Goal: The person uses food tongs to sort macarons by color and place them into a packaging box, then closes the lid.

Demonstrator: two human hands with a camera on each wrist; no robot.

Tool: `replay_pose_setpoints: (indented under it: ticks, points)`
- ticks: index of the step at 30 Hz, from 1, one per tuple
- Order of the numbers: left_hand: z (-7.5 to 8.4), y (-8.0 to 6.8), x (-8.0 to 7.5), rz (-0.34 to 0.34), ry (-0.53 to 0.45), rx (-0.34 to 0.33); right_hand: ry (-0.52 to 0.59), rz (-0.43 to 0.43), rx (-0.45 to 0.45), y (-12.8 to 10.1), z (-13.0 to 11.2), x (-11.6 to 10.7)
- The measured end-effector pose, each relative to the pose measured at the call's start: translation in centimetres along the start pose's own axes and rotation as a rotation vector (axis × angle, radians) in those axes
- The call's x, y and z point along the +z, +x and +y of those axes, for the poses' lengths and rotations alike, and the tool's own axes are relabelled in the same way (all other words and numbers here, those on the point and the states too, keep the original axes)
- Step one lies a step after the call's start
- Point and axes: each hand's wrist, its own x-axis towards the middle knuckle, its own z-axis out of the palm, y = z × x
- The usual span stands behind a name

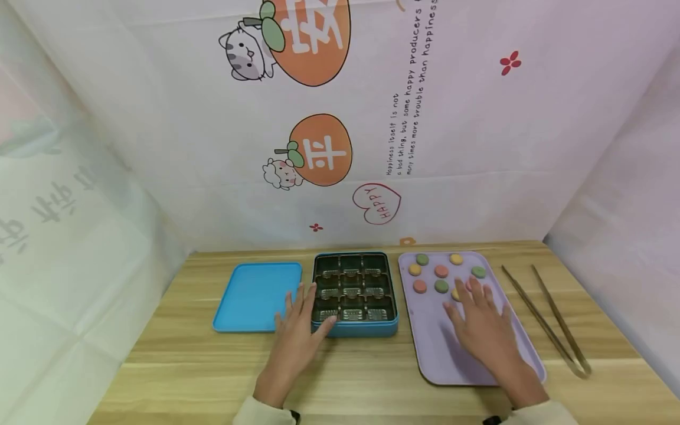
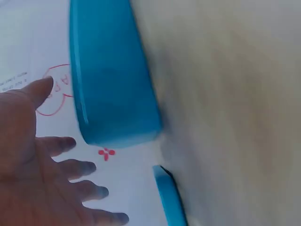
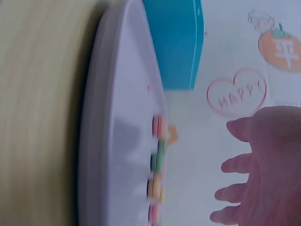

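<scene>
In the head view my left hand [image 1: 297, 330] is spread at the front left corner of a blue box [image 1: 366, 329]. A dark plastic insert with several compartments [image 1: 352, 292] sits in the box, and no macaron shows in it. The left wrist view has that hand [image 2: 44, 174] apart from the box's side [image 2: 115, 75], fingers extended. Over a purple tray [image 1: 432, 348] hovers my right hand [image 1: 486, 330], fingers spread, overlapping some macarons [image 1: 441, 286]. Pink, green and yellow macarons lie at the tray's far end. The right wrist view shows this hand [image 3: 268, 174] holding nothing.
A blue lid [image 1: 257, 295] lies flat left of the box. Metal tongs [image 1: 583, 367] rest on the wooden table [image 1: 361, 383], to the right of the tray. Behind stands a white printed cloth [image 1: 467, 147], with further cloth at both sides.
</scene>
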Motion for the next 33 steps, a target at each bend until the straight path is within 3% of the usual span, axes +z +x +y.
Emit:
replay_pose_setpoints:
  ticks: [9,15,22,33]
  points:
    - [-1.7,0.2,-0.4,0.003,-0.236,0.002,-0.027,0.097,-0.016,-1.0,7.4,-2.7]
    - [-2.3,0.4,-0.3,-0.015,-0.263,0.009,0.021,0.14,-0.011,-1.6,11.6,-3.4]
    - [-2.8,0.2,-0.2,-0.003,-0.297,0.014,0.011,0.076,0.025,-1.7,15.7,-3.9]
    - [-3.0,-0.2,0.0,-0.017,-0.34,0.016,-0.046,0.06,0.043,-1.1,18.7,-3.5]
